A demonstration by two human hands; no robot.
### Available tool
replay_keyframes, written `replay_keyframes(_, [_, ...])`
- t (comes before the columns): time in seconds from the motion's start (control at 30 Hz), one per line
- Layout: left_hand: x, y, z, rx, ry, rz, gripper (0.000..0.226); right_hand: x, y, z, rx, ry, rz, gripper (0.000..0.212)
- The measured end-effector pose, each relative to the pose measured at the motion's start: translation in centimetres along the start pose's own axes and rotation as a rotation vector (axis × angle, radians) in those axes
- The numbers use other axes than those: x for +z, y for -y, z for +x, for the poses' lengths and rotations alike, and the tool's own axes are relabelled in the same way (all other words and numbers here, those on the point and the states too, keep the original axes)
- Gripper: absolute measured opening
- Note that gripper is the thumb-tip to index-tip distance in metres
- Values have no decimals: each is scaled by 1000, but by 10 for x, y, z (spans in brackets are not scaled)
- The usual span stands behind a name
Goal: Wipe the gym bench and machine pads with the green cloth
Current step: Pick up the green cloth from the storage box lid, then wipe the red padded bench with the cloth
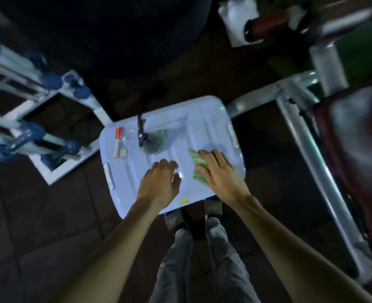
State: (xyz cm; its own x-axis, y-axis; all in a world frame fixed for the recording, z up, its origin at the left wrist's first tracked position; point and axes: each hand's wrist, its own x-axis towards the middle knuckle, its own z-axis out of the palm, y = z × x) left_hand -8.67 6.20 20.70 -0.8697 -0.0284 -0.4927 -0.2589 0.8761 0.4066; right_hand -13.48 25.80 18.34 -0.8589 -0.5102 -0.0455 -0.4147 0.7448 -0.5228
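Centrally: right hand [219,174] laid palm-down on green cloth [197,166], fingers extended over it, grasp not confirmable. Left hand [160,182] open, flat, empty, just beside cloth. Both positioned over pale blue bin lid [202,127], also carrying spray bottle [147,138] and red-capped marker [117,142]. Dumbbell rack [34,119] located left; steel frame [307,138] and maroon bench pad [355,136] located right. Dark tiled floor [38,215] beneath; image blurred.

Dim light falls on a dark tiled floor [38,226]. A white rack [49,106] of blue dumbbells [19,138] stands left; a pale plastic bin lid [202,127] sits centre, beside a grey metal frame [307,149].
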Motion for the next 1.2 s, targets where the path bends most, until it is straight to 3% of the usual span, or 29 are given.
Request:
replay_keyframes(0.1, [-44, -67, -6, 101, 36, 45, 25, -87, 5, -25, 219, -126, 148, 48])
replay_keyframes(0.2, [-72, -139, -4, 212, 88, 106, 22, -165, -3, -55, 378, -356, 286, 38])
replay_keyframes(0.37, [-86, -266, 1, 361, 166, 115, 24, -260, -44, -120, 567, -698, 352, 41])
replay_keyframes(0.43, [-82, -313, 9, 418, 191, 149, 23, -284, -73, -148, 641, -776, 333, 34])
replay_keyframes(0.57, [-59, -398, 43, 498, 256, 236, 19, -322, -143, -193, 769, -848, 327, 44])
replay_keyframes(0.67, [-35, -460, 78, 505, 268, 277, 20, -346, -206, -209, 837, -833, 321, 46])
replay_keyframes(0.8, [1, -522, 136, 465, 295, 291, 21, -361, -290, -208, 874, -685, 216, 40])
replay_keyframes(1.0, [75, -567, 265, 367, 363, 324, 24, -311, -416, -145, 904, -579, 123, 41])
replay_keyframes(1.1, [127, -586, 354, 517, 234, 380, 23, -253, -490, -90, 894, -505, 34, 53])
replay_keyframes(1.2, [180, -593, 432, 700, 81, 460, 51, -191, -552, -48, 892, -348, -46, 61])
